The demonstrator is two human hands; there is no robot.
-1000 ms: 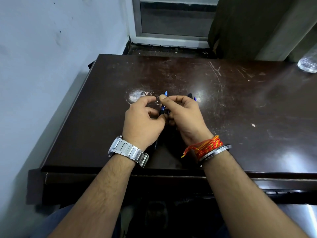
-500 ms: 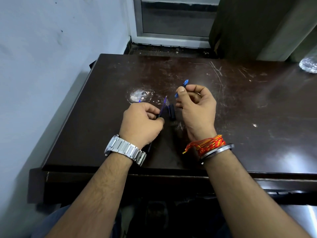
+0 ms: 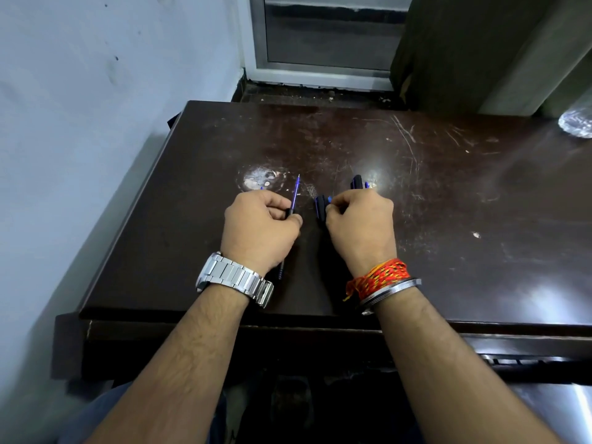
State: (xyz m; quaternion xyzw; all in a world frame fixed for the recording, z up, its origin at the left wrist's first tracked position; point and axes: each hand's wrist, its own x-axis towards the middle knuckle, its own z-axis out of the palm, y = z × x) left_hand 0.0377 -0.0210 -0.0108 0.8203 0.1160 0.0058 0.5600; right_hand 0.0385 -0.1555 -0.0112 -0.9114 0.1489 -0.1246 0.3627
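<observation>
My left hand (image 3: 260, 230) grips a pen whose thin blue refill (image 3: 295, 195) sticks out past the fingers, tip pointing away; its dark rear end (image 3: 280, 270) shows below the wrist. My right hand (image 3: 360, 224) lies low on the dark table (image 3: 448, 203) with its fingers curled down over dark blue pen parts. One dark piece (image 3: 320, 206) shows at its thumb side and another (image 3: 358, 182) pokes out beyond the knuckles. Whether a small blue piece is pinched inside the fingers is hidden.
A worn pale patch (image 3: 261, 181) marks the tabletop just beyond my left hand. A clear plastic object (image 3: 576, 121) sits at the far right edge. A white wall runs along the left, and a window frame (image 3: 320, 59) stands behind the table.
My hands pulled apart a pen. The right hand lifted a small blue piece, then came down onto the dark pen parts. The left hand keeps the body with the refill bared.
</observation>
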